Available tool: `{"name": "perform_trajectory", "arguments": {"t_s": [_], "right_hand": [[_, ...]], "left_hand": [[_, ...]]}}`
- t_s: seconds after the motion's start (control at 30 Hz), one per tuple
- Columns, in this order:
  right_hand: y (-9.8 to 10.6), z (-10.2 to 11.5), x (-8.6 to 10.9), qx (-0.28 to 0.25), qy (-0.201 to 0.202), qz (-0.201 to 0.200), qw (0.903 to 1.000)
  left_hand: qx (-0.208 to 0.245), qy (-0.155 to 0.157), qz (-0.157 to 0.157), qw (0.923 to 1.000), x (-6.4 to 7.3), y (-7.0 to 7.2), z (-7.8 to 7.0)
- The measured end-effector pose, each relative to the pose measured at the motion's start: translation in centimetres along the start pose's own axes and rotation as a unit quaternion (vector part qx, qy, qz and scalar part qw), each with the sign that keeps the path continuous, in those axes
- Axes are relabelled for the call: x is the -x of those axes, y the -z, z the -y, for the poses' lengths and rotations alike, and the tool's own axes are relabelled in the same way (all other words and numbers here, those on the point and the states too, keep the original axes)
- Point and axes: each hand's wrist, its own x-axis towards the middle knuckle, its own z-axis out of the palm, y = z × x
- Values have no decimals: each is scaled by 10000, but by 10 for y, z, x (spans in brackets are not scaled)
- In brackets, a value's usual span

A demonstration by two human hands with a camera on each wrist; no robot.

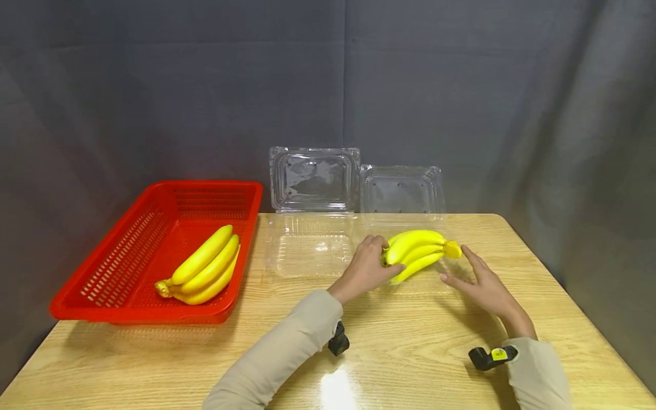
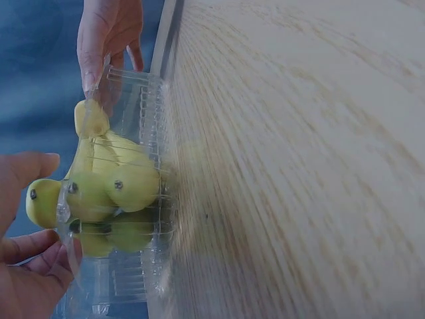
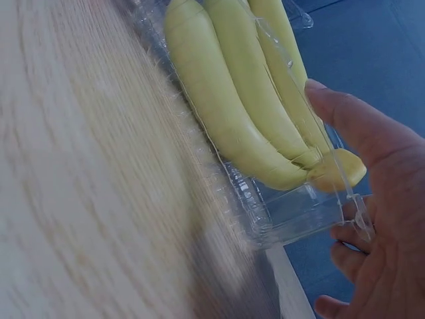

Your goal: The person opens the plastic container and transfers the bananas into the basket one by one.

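Note:
A bunch of yellow bananas (image 1: 417, 250) lies in the base of a clear plastic clamshell box (image 3: 305, 219), its stem toward the right. My left hand (image 1: 366, 267) is at the tip end, thumb and fingers spread on either side of it. In the left wrist view, fingers of the left hand (image 2: 33, 272) are against the box rim, while the thumb is apart from the bananas (image 2: 99, 183). By the stem end, my right hand (image 1: 484, 287) has its thumb and forefinger spread; in the right wrist view it is beside the box's corner. The raised lid (image 1: 402, 191) stands behind.
Left of the bananas, another clear clamshell box (image 1: 312, 245) sits with its lid (image 1: 315, 179) up. A red plastic basket (image 1: 115, 256) at the left holds a second banana bunch (image 1: 205, 270). Grey cloth (image 1: 307, 74) hangs behind the wooden table (image 1: 405, 347).

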Motion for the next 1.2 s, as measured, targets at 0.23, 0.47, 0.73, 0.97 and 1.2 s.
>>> {"name": "perform_trajectory", "arguments": {"t_s": [0.23, 0.47, 0.73, 0.97, 1.2], "right_hand": [[-3, -2, 0, 4, 85, 2, 10000], [-4, 0, 0, -90, 147, 7, 9999], [-5, -3, 0, -79, 108, -27, 9999], [-5, -3, 0, -41, -7, 3, 10000], [-5, -2, 0, -26, -49, 57, 10000]], "left_hand": [[-48, 160, 7, 9999, -4, -1, -5], [-76, 183, -105, 9997, -10, -3, -6], [247, 217, -299, 9990, -13, -5, -4], [585, 453, -343, 9967, -14, -1, -3], [756, 594, -437, 9944, -13, -1, -1]]}}
